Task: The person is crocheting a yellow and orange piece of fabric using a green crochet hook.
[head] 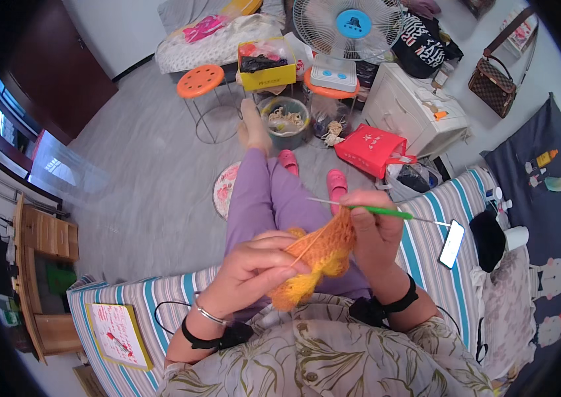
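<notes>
A piece of orange and yellow crochet work [327, 253] is stretched between my two hands above my lap. My left hand [263, 268] pinches its lower left side, and a strand of orange yarn [312, 242] runs from these fingers up to the upper corner. Between thumb and fingers, my right hand [375, 228] grips a crochet hook with a green handle [384, 212] together with that upper corner of the work. The thin metal shaft points left, past the fingertips; another thin metal end sticks out to the right.
I sit on a bed with a striped cover [424, 238]. A lit phone [451, 244] lies to the right, a yellow-edged box [119, 336] to the left. Beyond my legs stand orange stools [200, 81], a bucket [285, 121], a fan [352, 25] and a red bag [370, 149].
</notes>
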Demonstrator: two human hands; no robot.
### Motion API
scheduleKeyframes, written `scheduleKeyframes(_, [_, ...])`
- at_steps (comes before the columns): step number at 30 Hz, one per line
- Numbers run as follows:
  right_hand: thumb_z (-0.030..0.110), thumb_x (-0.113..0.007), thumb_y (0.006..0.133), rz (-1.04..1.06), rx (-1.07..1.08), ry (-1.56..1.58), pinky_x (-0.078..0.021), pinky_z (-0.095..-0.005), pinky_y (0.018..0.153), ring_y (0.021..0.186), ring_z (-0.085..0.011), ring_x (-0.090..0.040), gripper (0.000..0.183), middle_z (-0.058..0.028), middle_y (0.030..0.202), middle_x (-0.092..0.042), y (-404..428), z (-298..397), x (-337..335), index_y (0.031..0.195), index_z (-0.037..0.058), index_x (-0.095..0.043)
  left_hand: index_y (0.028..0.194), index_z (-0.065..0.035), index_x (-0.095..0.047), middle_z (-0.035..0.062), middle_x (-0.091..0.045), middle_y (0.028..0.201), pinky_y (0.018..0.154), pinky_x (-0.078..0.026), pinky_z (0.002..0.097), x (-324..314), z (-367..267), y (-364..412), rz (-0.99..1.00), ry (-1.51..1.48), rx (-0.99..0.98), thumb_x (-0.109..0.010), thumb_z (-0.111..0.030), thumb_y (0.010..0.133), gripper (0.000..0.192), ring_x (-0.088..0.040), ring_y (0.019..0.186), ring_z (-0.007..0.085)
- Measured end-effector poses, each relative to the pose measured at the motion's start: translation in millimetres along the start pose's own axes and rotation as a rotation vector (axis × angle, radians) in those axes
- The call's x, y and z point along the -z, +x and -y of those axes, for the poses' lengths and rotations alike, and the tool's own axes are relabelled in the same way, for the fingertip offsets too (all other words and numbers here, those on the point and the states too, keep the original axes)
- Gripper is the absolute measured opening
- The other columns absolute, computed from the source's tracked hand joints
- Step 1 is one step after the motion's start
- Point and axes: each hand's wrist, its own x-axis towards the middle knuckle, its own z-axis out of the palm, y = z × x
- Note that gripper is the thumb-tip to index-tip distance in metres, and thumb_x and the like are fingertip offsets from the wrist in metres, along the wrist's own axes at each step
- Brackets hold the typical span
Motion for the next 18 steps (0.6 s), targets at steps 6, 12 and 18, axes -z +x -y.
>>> scheduleKeyframes(6, [0.004,-0.055,0.092,0.061,0.057,0.035,-0.0449,-0.0229,0.068,0.076,-0.0085,-0.054,0.014,-0.0064,0.093,-0.064,-6,3,-5,0.103,-0.002,-0.061,0.119,-0.0067,-0.063,0.0237,-0.034,0.144,0.111,-0.019,0.0453,11,-3,2,0.116,-0.61,-0.26,-0.069,-0.009,0.075,0.044,-0.021,0.14,0.0364])
scheduleKeyframes(12, [0.005,-0.06,0.088,0.074,0.196,-0.067,-0.0462,-0.0272,0.065,0.072,-0.015,-0.057,0.014,-0.01,0.093,-0.065,-9,8,-15,0.101,-0.0001,-0.064,0.15,-0.0138,-0.012,0.0178,-0.047,0.132,0.094,-0.042,0.0302,-31,-11,30,-0.323,-0.742,-0.033,-0.063,0.007,0.075,0.093,-0.047,0.121,0.0226])
scheduleKeyframes(18, [0.005,-0.065,0.083,0.053,0.26,-0.208,-0.0462,-0.0283,0.064,0.073,-0.0178,-0.058,0.017,-0.0106,0.089,-0.064,-10,3,-14,0.1,0.0013,-0.066,0.149,-0.01,-0.011,0.0074,-0.061,0.1,0.083,-0.047,0.0231,-46,-5,38,-0.535,-0.463,-0.065,-0.06,0.011,0.08,0.087,-0.058,0.092,0.0099])
